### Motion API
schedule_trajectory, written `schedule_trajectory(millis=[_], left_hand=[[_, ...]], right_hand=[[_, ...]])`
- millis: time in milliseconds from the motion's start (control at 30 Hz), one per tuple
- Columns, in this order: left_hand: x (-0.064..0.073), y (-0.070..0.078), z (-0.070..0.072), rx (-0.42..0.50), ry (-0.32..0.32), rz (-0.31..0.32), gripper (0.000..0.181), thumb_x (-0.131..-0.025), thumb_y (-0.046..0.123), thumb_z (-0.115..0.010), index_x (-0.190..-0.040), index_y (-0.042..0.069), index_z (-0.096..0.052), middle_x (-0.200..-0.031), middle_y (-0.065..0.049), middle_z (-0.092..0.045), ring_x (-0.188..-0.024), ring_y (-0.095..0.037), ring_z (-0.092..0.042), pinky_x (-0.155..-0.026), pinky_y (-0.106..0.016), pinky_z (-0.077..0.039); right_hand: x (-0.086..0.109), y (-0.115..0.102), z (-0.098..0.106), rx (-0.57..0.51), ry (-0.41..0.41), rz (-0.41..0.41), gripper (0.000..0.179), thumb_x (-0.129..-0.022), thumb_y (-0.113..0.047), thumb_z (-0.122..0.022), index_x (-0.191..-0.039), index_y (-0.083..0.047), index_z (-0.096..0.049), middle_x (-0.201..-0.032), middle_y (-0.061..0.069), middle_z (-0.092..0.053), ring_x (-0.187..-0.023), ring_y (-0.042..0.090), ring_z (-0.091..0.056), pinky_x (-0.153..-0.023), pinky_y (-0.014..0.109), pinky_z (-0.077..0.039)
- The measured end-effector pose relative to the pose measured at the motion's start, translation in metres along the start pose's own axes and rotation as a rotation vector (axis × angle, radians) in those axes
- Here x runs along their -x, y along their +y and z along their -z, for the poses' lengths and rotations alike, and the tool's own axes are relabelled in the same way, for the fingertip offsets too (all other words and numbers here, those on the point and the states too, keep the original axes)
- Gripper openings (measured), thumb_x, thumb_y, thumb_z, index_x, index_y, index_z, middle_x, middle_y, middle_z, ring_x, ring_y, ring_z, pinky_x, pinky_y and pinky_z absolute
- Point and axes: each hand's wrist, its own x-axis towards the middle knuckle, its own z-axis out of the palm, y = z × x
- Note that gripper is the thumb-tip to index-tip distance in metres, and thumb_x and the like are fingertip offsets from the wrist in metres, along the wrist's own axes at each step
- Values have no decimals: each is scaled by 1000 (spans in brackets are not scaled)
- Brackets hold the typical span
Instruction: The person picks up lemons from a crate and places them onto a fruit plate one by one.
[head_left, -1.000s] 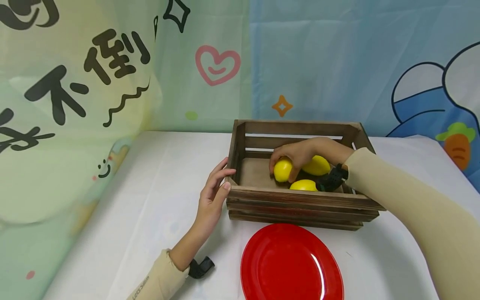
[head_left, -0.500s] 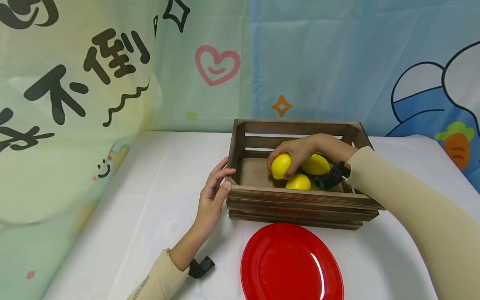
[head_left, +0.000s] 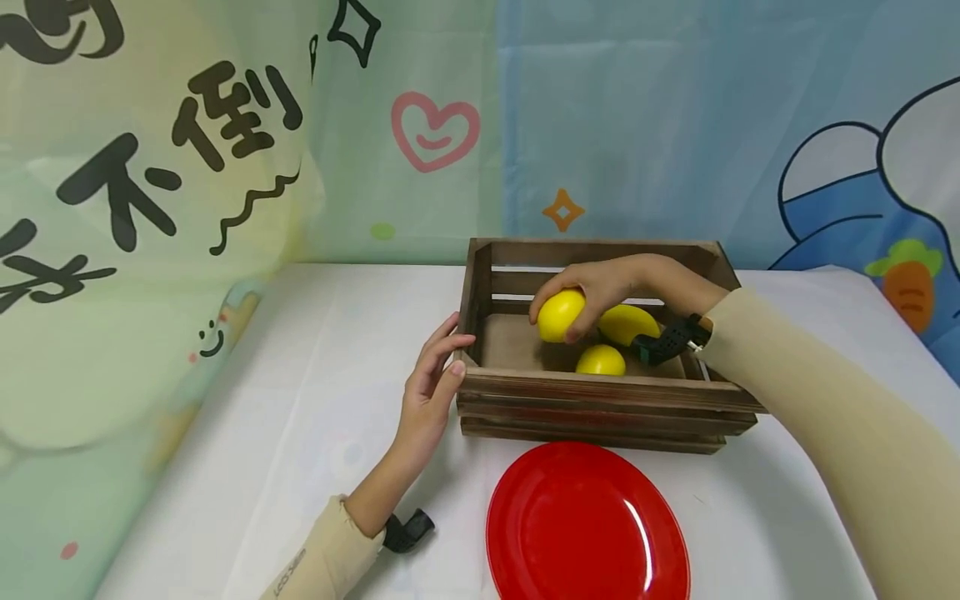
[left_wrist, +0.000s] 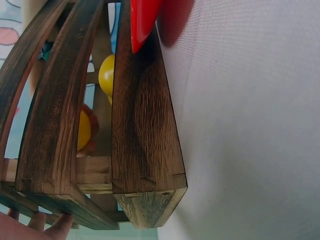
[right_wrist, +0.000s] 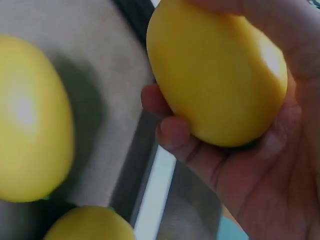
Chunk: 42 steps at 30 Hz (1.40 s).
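My right hand grips a yellow lemon inside the brown wooden crate, its fingers and thumb wrapped about the fruit. In the right wrist view this held lemon shows large and smooth, raised over the crate floor. Two other lemons lie in the crate: one beneath my wrist, one by the front slats. My left hand rests against the crate's left end, thumb at the front corner; in the left wrist view its fingertips touch the end slats.
A round red plate lies on the white tablecloth just in front of the crate. Behind stands a printed cloth backdrop. The crate's slatted walls surround my right hand, and a black wrist camera sits low over the lemons.
My right hand has raised the held lemon a little off the crate floor. The front lemon has shifted and turned slightly. My left hand has stayed on the crate's end.
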Motion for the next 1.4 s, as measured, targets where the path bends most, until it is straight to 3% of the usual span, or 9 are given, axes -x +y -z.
schedule_trajectory(millis=[233,433,600,767,1067,1400], left_hand=[[-1,-2,-1,14,-9,-3,31,-100,9,-46,-129,-1,-53,-156,-2,-32,-144,-19,-30,-116,-53,-21],[0,-2,1,-1,0,5,31,-100,10,-45,-128,0,-54,-156,0,-33,-144,-19,-30,-117,-52,-19],[2,-2,0,-14,-6,26,31,-101,12,-45,-129,2,-54,-155,1,-33,-144,-19,-31,-117,-53,-19],[2,-2,1,-32,0,23,31,-102,13,-45,-129,4,-55,-155,1,-33,-144,-19,-31,-117,-52,-21],[1,-1,1,-39,10,20,30,-102,13,-45,-129,4,-55,-155,2,-34,-143,-19,-31,-117,-52,-21],[1,-1,0,-32,7,29,31,-102,13,-45,-130,4,-55,-155,2,-34,-143,-18,-31,-117,-48,-24]], right_hand=[[4,-10,3,46,54,24,45,-87,-20,-72,-130,-16,-58,-124,9,-56,-91,25,-55,-74,34,-53],[2,-23,4,59,73,54,46,-88,-19,-71,-131,-10,-57,-122,9,-57,-90,23,-56,-74,33,-54],[5,-43,-8,99,147,29,47,-88,-26,-73,-129,-11,-58,-121,7,-59,-91,23,-54,-76,34,-52],[9,-69,-15,153,167,38,46,-86,-30,-74,-127,-16,-60,-121,3,-60,-93,22,-56,-77,36,-52],[21,-97,-18,61,213,-9,50,-85,-30,-75,-130,-16,-58,-118,4,-60,-93,26,-55,-77,38,-51],[43,-123,-37,193,207,123,42,-86,-30,-74,-125,-23,-60,-110,-3,-62,-89,20,-60,-73,35,-55]])
